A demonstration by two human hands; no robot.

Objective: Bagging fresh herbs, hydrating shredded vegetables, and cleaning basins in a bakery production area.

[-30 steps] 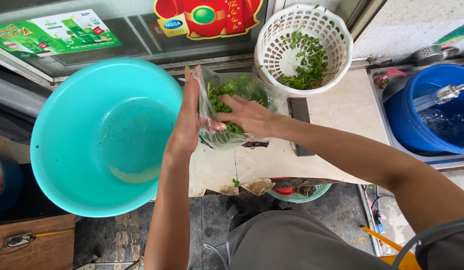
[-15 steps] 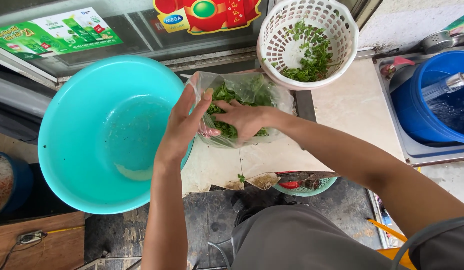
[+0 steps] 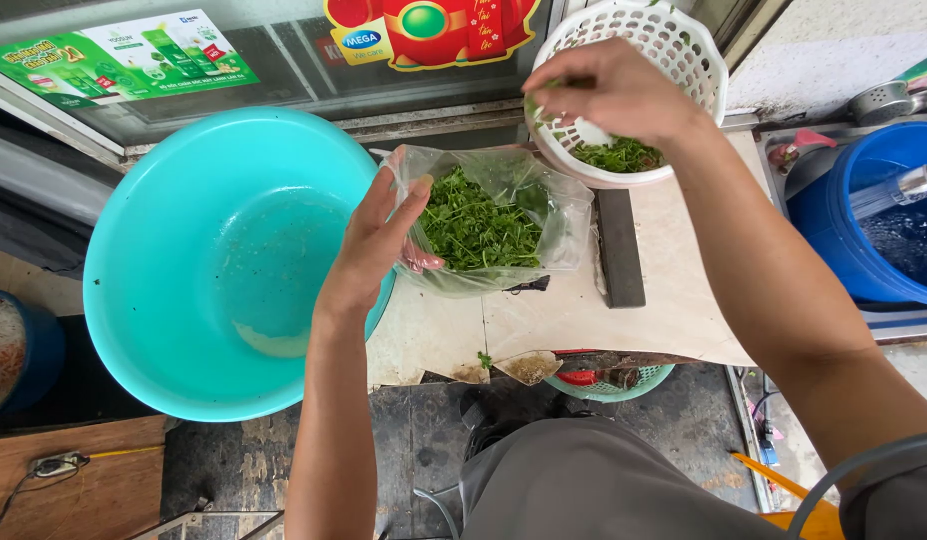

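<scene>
While the left hand point(image 3: 379, 245) grips the near-left rim of a clear plastic bag point(image 3: 494, 220), fingers curled over its edge and holding the mouth open, the bag lies on its side on the desk point(image 3: 584, 320), stuffed with leafy green herbs point(image 3: 479, 225). Just beyond it, to the far right, the right hand point(image 3: 614, 90) hovers over a white slotted basket point(image 3: 684, 60), its fingers pinched shut on a small sprig of the greens; a little heap of the same leaves point(image 3: 619, 155) lies at the basket's bottom. Bag and basket touch or nearly touch at the basket's near edge. How much the right hand holds is hard to make out, since the fingers cover most of the sprig.

To the left of the bag sits a large turquoise basin point(image 3: 224, 260), wet inside, its right rim passing under the left hand. A dark flat bar point(image 3: 621, 250) lies on the desk to the right of the bag. At the far right a blue bucket point(image 3: 864, 220) holds water, with a tap point(image 3: 909, 185) running into it; the frame cuts the bucket off. Under the desk's near edge a green basket point(image 3: 609, 380) peeks out, mostly hidden. Behind the desk runs a glass front with coloured stickers, and below lies a dark, worn floor point(image 3: 424, 450).
</scene>
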